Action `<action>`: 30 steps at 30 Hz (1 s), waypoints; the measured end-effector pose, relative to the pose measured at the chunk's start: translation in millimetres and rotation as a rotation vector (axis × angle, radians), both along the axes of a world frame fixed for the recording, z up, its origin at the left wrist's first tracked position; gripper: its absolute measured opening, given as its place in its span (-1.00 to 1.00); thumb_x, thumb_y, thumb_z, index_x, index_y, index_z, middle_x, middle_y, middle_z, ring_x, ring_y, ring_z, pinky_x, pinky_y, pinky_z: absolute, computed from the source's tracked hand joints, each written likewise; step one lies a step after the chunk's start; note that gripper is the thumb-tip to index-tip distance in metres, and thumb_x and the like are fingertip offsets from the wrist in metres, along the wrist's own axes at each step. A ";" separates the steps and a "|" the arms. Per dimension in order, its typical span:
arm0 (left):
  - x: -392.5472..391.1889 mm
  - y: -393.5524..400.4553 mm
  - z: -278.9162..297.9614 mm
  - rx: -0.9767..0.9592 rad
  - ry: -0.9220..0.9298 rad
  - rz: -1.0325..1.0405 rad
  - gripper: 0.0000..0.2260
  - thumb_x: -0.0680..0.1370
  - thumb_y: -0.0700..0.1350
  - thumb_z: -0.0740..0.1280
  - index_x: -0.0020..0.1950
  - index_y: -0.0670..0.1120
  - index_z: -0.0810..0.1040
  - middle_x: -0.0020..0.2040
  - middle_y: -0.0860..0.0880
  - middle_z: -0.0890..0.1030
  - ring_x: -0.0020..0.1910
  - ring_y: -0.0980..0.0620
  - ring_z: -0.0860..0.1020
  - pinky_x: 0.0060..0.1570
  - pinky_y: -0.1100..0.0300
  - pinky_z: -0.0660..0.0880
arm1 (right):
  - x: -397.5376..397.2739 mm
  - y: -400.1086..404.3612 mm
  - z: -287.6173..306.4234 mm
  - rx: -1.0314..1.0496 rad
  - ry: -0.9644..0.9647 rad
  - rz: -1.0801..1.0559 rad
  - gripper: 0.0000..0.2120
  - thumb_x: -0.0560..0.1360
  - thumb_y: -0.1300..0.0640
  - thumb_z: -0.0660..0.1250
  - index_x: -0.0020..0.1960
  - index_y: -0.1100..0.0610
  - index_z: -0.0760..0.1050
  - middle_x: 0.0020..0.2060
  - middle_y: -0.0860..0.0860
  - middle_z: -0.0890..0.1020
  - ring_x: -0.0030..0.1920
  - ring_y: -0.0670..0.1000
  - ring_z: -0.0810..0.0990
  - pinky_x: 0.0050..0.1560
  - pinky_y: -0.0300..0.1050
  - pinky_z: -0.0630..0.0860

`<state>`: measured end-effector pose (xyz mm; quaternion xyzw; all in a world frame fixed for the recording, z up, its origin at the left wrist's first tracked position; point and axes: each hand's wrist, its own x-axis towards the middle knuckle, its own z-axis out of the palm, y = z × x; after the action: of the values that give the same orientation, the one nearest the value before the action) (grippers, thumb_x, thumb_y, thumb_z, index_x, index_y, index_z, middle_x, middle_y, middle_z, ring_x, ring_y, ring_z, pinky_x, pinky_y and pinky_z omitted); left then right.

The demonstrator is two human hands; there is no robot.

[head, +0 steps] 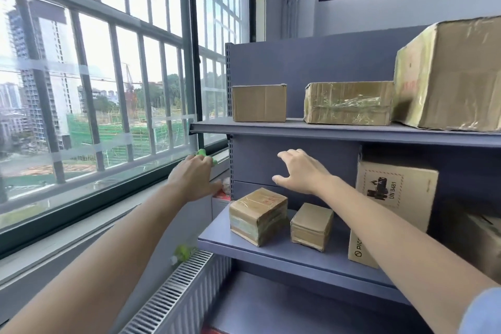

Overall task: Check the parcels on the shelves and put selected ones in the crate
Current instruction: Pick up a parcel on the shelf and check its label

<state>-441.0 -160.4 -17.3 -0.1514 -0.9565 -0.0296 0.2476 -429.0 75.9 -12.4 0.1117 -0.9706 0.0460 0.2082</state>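
Observation:
A blue shelf unit holds cardboard parcels. The upper shelf [339, 129] carries a small plain box [259, 103], a taped box [348, 103] and a large taped box [450, 73]. On the lower shelf [284, 248] sit a taped cube parcel [257, 215], a smaller cube parcel [311, 226] and a printed flat carton [393, 206] standing at the right. My right hand [301, 171] hovers open above the two cube parcels, holding nothing. My left hand [193, 177] reaches with fingers spread to the left of the shelf post, near the window sill, and holds nothing. No crate is in view.
A barred window [95, 89] fills the left side. A white radiator [176, 287] runs below the sill. Small green items [202, 153] lie on the sill and by the radiator [183, 252]. Something red and white [223, 192] sits behind the shelf post.

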 end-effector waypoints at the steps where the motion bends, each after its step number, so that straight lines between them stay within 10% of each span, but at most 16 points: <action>1: -8.8 0.9 0.7 -0.008 -0.006 0.001 -0.54 0.50 0.10 0.26 0.27 -0.19 0.39 0.19 -0.15 0.48 0.22 -0.13 0.41 0.10 0.09 0.39 | -6.7 0.8 0.9 -0.005 -0.004 -0.002 -0.47 0.48 -0.08 0.24 0.35 0.18 0.30 0.28 0.10 0.44 0.32 0.10 0.33 0.21 0.02 0.39; 30: -218.0 -22.6 -18.4 -0.175 -0.022 -0.337 -0.54 0.50 0.12 0.25 0.21 -0.20 0.39 0.14 -0.14 0.49 0.20 -0.13 0.39 0.07 0.06 0.39 | -130.2 -56.7 -24.8 -0.023 -0.089 -0.308 -0.40 0.50 -0.10 0.22 0.46 0.11 0.17 0.44 0.04 0.28 0.45 0.06 0.21 0.35 0.00 0.29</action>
<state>-659.0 -183.1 -35.7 -0.3302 -0.9191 0.0110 0.2145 -559.2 19.3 -37.3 -0.0429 -0.9839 0.0295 0.1710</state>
